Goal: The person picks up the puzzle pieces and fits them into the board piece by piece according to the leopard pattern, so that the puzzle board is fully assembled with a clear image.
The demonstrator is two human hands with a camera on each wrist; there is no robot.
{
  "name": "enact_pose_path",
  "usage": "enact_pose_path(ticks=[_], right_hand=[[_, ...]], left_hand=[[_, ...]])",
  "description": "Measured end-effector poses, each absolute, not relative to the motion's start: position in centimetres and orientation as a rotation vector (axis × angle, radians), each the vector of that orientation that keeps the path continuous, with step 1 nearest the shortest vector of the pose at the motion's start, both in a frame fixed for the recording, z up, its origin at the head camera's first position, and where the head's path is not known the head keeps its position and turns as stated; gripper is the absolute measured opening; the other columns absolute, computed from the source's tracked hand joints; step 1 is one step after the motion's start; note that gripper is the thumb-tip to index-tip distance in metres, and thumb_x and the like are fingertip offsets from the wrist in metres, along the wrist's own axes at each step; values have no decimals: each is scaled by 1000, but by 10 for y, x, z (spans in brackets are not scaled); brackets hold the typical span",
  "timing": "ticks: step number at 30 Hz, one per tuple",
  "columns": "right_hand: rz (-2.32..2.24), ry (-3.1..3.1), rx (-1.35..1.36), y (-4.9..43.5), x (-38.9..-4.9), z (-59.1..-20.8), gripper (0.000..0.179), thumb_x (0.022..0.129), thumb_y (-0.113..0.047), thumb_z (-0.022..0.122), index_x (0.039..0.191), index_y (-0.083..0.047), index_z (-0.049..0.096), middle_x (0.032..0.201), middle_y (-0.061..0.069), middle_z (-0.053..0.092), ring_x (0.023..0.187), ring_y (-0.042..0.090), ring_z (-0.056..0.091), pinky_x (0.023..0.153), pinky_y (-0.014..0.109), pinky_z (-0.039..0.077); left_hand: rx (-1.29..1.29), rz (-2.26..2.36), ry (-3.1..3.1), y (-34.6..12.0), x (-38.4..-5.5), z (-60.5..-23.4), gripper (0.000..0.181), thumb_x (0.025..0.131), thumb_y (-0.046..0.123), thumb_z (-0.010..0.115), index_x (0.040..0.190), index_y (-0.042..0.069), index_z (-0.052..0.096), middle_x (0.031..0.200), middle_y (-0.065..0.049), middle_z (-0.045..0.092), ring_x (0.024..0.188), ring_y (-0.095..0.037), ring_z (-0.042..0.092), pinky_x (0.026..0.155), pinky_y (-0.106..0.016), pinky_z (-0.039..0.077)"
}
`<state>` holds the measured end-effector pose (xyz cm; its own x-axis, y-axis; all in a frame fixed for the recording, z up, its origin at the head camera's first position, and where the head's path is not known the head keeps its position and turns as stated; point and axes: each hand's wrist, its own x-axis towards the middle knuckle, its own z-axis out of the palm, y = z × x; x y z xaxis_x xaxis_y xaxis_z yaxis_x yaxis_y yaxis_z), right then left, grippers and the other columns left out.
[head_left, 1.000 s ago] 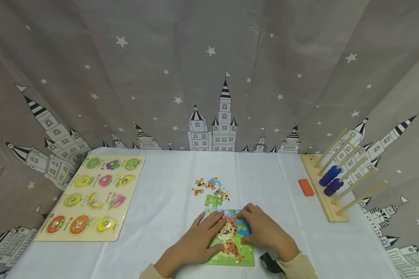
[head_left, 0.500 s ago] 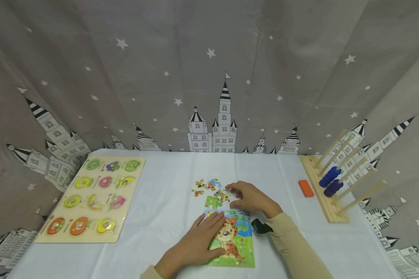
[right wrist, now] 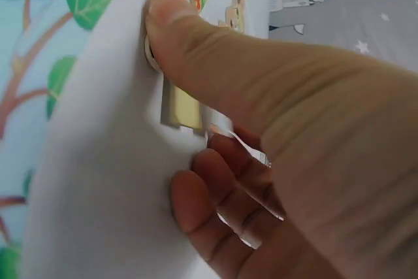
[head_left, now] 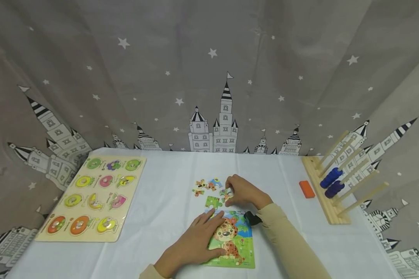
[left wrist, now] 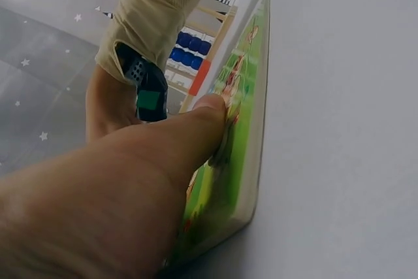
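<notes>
My left hand (head_left: 197, 240) lies with outstretched fingers across the left part of a jigsaw puzzle board (head_left: 246, 248), which pictures a spotted cub on grass. In the left wrist view its thumb (left wrist: 209, 112) rests on the picture near the board's edge. Beyond the top edge of the board, my right hand (head_left: 246, 192) pinches a jigsaw piece (head_left: 227, 197) between thumb and fingers. The right wrist view shows the thumb over this piece (right wrist: 185, 108), covering part of it. A green jigsaw piece (head_left: 213, 202) lies just left of it.
More loose jigsaw pieces (head_left: 200, 185) lie farther back on the white tablecloth (head_left: 167, 182). A fruit peg board (head_left: 87, 197) is at the left. At the right stand a wooden peg rack (head_left: 326, 193) with blue and purple beads and an orange block (head_left: 307, 189).
My right hand has left the board's upper right side, moved away from me to the loose pieces, and taken hold of one. The left hand has stayed on the board.
</notes>
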<state>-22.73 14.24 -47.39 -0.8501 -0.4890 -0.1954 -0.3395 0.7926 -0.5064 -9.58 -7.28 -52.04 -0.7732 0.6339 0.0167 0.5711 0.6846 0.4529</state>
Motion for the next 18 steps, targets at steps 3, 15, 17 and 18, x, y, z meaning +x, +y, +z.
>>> enact_pose_path(ticks=[3, 15, 17, 18], right_hand=[[-853, 2631, -542, 147, -225, -478, 38, 81, -25, 89, 100, -13, 57, 86, 1, 54, 73, 14, 49, 67, 30, 43], [-1481, 2281, -414, 171, -183, -480, 27, 100, -17, 65, 123, -3, 60, 101, 13, 69, 75, 16, 70, 67, 30, 57], [-1500, 2262, -435, 171, -174, -479, 31, 99, -17, 68, 125, -1, 60, 103, 14, 70, 79, 17, 71, 70, 30, 58], [-1492, 2266, -456, 170, -170, -478, 32, 98, -17, 69, 125, -1, 61, 103, 14, 71, 81, 17, 72, 72, 30, 59]], left_hand=[[1001, 655, 2755, -74, -96, -520, 84, 92, 71, 57, 157, 19, 40, 169, 0, 29, 158, -28, 24, 123, -55, 30], [1038, 693, 2773, -77, -100, -520, 91, 87, 72, 63, 157, 20, 39, 168, -7, 31, 154, -32, 32, 122, -54, 32], [1008, 761, 2733, -80, -101, -521, 95, 87, 72, 63, 160, 19, 34, 168, -6, 29, 155, -32, 30, 122, -56, 32], [980, 817, 2704, -82, -102, -521, 96, 87, 71, 64, 161, 19, 32, 169, -6, 29, 155, -31, 29, 122, -57, 32]])
